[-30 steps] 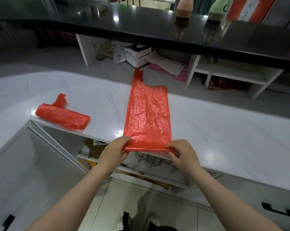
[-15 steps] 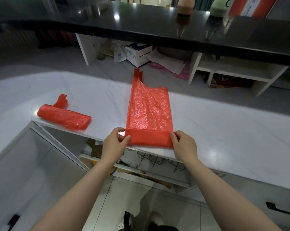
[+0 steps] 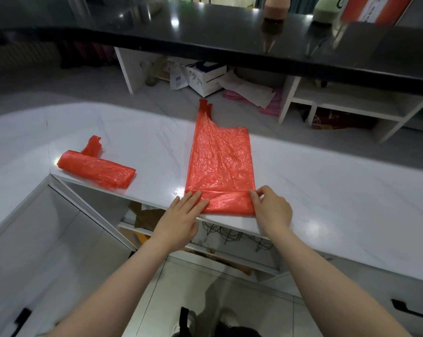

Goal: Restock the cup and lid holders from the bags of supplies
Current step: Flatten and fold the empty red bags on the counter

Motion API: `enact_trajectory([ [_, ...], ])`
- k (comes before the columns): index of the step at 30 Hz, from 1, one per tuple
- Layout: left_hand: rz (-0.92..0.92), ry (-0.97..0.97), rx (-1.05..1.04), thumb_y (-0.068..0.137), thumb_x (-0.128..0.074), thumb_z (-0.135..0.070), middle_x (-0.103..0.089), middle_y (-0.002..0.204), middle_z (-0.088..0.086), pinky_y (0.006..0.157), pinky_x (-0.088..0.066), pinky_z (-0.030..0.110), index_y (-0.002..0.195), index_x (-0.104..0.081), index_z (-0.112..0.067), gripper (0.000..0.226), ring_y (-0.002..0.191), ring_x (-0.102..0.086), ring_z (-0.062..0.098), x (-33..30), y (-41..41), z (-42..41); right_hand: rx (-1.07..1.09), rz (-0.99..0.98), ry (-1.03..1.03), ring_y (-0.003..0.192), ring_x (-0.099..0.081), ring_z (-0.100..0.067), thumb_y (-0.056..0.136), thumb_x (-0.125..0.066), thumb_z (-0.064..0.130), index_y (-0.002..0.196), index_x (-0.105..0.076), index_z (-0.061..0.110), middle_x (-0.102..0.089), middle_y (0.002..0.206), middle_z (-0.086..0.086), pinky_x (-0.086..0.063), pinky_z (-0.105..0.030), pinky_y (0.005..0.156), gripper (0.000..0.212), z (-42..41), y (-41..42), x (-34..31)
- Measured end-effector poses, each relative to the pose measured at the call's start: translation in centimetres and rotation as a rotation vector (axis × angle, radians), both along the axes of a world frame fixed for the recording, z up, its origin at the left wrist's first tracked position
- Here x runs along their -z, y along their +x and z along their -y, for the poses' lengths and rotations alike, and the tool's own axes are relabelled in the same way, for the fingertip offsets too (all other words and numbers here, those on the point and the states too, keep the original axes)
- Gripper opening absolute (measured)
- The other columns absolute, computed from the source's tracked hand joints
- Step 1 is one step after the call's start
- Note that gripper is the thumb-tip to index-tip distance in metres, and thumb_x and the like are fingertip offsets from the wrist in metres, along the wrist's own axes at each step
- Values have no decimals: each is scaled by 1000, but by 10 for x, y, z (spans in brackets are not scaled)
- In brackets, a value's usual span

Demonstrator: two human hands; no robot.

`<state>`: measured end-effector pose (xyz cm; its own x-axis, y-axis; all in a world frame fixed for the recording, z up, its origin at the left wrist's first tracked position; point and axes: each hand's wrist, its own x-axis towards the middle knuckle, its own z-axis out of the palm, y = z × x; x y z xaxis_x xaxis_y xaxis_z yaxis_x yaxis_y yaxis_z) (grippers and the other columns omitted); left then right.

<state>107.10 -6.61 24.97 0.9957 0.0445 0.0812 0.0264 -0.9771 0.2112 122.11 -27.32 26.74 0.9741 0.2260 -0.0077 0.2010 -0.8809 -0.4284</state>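
A flat red plastic bag (image 3: 220, 161) lies lengthwise on the white marble counter (image 3: 327, 190), its handles pointing away from me. Its near end is folded over into a narrow strip at the counter's edge. My left hand (image 3: 181, 215) presses straight fingers flat on the left part of that fold. My right hand (image 3: 271, 210) pinches the fold's right corner with curled fingertips. A second red bag (image 3: 96, 169), rolled up, lies on the counter to the left.
A black raised bar top (image 3: 230, 40) runs across the far side, with bottles and a red sign on it. White shelves (image 3: 339, 105) and boxes stand beneath it. Under the counter edge are open shelves with wire racks (image 3: 230, 234).
The near end of the bag has been folded over onto itself and laid down. My left hand went from gripping the edge to pressing flat on the fold.
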Motion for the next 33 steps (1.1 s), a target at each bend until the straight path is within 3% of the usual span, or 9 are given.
enact_trajectory([
  [7, -45, 60, 25, 92, -52, -28, 3, 157, -4, 114, 8, 35, 152, -7, -30, 74, 146, 2, 20, 13, -2, -7, -65, 11, 11, 79, -57, -17, 92, -39, 59, 118, -41, 29, -63, 100, 2, -50, -32, 66, 40, -2, -11, 0],
  [9, -53, 53, 16, 92, -51, -31, 10, 155, -7, 113, 13, 33, 151, -2, -32, 76, 145, 9, 17, 15, -2, -7, -207, 132, 32, 116, -48, -23, 91, -41, 57, 136, -31, 29, -45, 136, -4, -47, -40, 88, 54, 0, -22, 4],
  [12, -23, 3, -4, 90, -56, -28, -6, 159, -2, 114, 8, 35, 152, -14, -29, 75, 147, -4, 21, 13, -2, -4, -564, 148, -279, 147, 2, -26, 90, -20, 66, 151, 3, 35, 9, 161, 0, -11, -55, 114, 72, 1, -30, 8],
  [15, 21, -21, -10, 87, -60, -23, -17, 159, 2, 115, 0, 35, 150, -25, -27, 72, 146, -16, 24, 10, -4, -1, -695, 5, -405, 147, 14, -22, 84, -8, 73, 149, 14, 36, 18, 158, 5, 3, -59, 114, 78, 0, -26, 9],
  [19, 109, -145, -28, 82, -65, -9, -32, 153, 9, 113, -29, 42, 141, -45, -18, 63, 133, -40, 28, 1, -4, -5, -758, 58, -393, 145, 15, -17, 90, -47, 58, 151, 8, 36, 20, 156, 6, 5, -54, 115, 84, 15, -27, 11],
  [21, 136, -183, -44, 80, -65, -6, -43, 147, 7, 109, -35, 41, 138, -49, -16, 61, 128, -47, 26, -3, -3, -8, -725, 126, -256, 146, -9, -20, 85, -62, 46, 151, -20, 30, -10, 160, 2, -10, -53, 118, 79, 25, -33, 10],
  [24, 153, -243, -123, 77, -71, -9, -59, 130, 0, 105, -35, 36, 127, -58, -20, 53, 119, -52, 22, -6, -4, -14, -646, 252, 16, 106, -58, -32, 66, -83, 23, 120, -63, 10, -61, 117, -9, -50, -47, 90, 58, 35, -37, 12],
  [30, 130, -571, -351, 79, -69, -14, -57, 101, -17, 81, -42, 12, 111, -61, -37, 40, 94, -48, -8, -15, -6, -21, -448, 64, 255, 86, -51, -9, 88, -66, 24, 90, -72, 25, -66, 86, 11, -34, -15, 75, 7, 33, -33, 2],
  [33, 130, -785, -466, 82, -71, -23, -63, 90, -24, 61, -46, 9, 97, -54, -46, 32, 85, -57, -17, -21, -1, -20, -273, -23, 337, 76, -55, -12, 92, -59, 33, 77, -63, 34, -61, 71, 14, -36, -20, 61, 16, 27, -29, 1],
])
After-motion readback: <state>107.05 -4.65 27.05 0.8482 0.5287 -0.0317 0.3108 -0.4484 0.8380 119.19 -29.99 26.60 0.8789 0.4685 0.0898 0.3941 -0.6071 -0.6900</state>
